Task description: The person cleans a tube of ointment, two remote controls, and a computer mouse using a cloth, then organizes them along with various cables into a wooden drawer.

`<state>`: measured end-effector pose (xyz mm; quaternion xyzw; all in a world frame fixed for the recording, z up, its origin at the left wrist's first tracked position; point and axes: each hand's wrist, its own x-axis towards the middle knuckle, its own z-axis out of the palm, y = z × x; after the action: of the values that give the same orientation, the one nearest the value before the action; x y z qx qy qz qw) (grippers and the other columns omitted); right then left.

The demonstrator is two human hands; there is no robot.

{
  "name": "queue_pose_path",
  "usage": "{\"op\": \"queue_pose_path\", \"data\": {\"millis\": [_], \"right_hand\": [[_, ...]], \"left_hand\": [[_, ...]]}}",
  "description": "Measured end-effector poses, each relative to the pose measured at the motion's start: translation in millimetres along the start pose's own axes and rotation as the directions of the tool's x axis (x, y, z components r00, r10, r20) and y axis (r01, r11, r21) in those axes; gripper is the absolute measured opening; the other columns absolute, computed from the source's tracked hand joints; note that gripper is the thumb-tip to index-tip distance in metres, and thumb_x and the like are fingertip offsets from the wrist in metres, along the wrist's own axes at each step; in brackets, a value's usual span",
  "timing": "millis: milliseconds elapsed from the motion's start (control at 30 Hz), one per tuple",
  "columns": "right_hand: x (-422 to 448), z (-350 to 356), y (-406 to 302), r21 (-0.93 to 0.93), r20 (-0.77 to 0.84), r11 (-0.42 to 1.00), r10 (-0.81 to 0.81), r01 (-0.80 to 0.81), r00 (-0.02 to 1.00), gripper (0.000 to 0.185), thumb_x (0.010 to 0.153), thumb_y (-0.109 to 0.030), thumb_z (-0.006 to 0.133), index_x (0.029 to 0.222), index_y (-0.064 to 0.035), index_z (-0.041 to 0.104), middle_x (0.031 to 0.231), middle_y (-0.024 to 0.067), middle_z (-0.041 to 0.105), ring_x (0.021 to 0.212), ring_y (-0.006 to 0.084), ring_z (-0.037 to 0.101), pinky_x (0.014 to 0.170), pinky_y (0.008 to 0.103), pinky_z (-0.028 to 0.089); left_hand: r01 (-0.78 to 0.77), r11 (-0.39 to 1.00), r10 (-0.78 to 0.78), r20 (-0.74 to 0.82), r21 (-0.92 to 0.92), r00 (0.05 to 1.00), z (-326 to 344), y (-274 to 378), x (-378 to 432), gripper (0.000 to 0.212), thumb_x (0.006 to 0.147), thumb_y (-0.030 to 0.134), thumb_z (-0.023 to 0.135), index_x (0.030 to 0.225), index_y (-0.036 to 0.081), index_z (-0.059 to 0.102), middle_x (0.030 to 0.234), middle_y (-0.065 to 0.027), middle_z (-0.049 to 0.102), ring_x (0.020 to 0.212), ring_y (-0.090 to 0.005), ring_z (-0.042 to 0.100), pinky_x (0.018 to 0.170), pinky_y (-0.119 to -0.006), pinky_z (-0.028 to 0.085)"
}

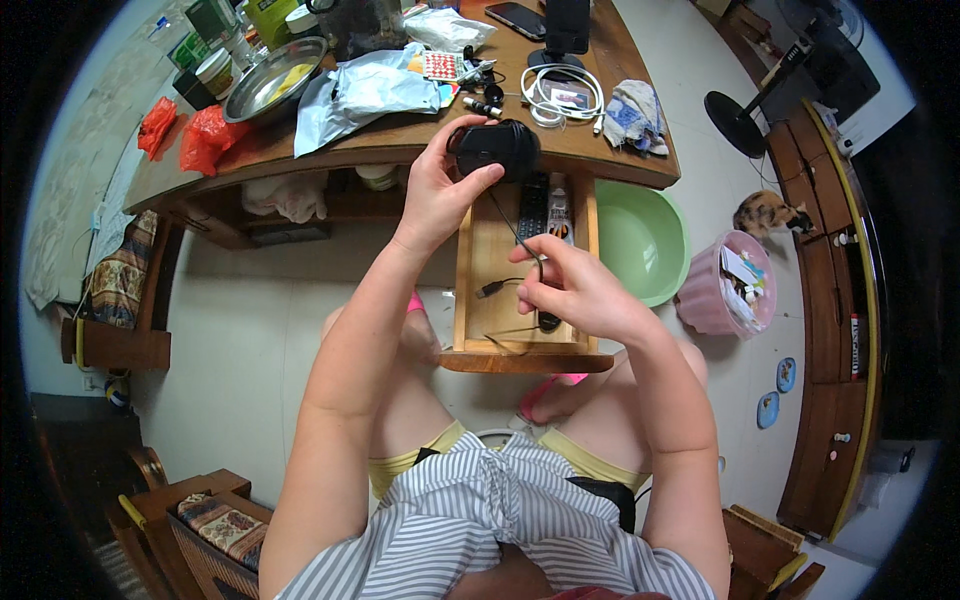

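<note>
My left hand [442, 180] grips a black rounded device [498, 148], possibly a computer mouse, above the desk's front edge. A thin black cable [506, 217] runs down from it to my right hand [566, 281], whose fingers pinch the cable over the pulled-out wooden drawer [480, 315]. Below and left of those fingers, a USB plug [491, 289] hangs over or lies in the drawer; I cannot tell which. Towards the back of the drawer are a black remote control [533, 208] and a tube [559, 210]. Another black object [549, 321] sits partly hidden under my right hand.
On the wooden desk [375, 150] are a plastic mailer bag [367, 94], a metal bowl [274, 79], a coiled white cable [562, 94] and a cloth [634, 118]. A green basin [645, 240], a pink waste bin [712, 292] and a cat [765, 214] are at the right.
</note>
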<state>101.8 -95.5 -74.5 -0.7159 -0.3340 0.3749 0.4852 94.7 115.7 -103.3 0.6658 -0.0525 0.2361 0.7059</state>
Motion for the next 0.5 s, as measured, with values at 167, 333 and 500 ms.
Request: {"op": "queue_pose_path", "data": {"millis": [167, 333, 500], "right_hand": [[-24, -5, -23, 0.092, -0.233, 0.987, -0.105, 0.129, 0.967, 0.019, 0.087, -0.007, 0.055, 0.105, 0.0005, 0.053, 0.07, 0.0045, 0.058, 0.067, 0.0084, 0.056, 0.058, 0.0245, 0.045], [-11, -33, -28, -0.441, -0.549, 0.832, -0.547, 0.336, 0.632, 0.01, 0.086, -0.006, 0.058, 0.091, 0.0018, 0.062, 0.077, 0.0073, 0.06, 0.071, 0.0128, 0.058, 0.063, 0.0251, 0.045], [24, -47, 3, 0.045, -0.673, 0.894, -0.302, 0.445, 0.675, 0.01, 0.085, -0.009, 0.063, 0.09, 0.0, 0.063, 0.079, 0.0009, 0.062, 0.068, 0.0072, 0.055, 0.063, 0.0205, 0.044]], "left_hand": [[-0.062, 0.966, 0.047, 0.066, 0.253, 0.997, -17, 4, -3, 0.055, 0.078, -0.002, 0.065, 0.128, 0.001, 0.043, 0.118, -0.0086, 0.057, 0.107, -0.0157, 0.054, 0.092, -0.028, 0.044], [0.325, 0.946, -0.294, 0.401, -0.008, 0.867, -17, 25, -8, 0.059, 0.075, 0.004, 0.069, 0.129, 0.001, 0.044, 0.12, -0.0105, 0.057, 0.108, -0.0174, 0.055, 0.095, -0.031, 0.043], [0.428, 0.9, -0.319, 0.545, -0.083, 0.775, -6, 34, -15, 0.064, 0.067, 0.009, 0.077, 0.124, 0.0, 0.05, 0.115, -0.0109, 0.061, 0.104, -0.0174, 0.058, 0.092, -0.03, 0.045]]}}
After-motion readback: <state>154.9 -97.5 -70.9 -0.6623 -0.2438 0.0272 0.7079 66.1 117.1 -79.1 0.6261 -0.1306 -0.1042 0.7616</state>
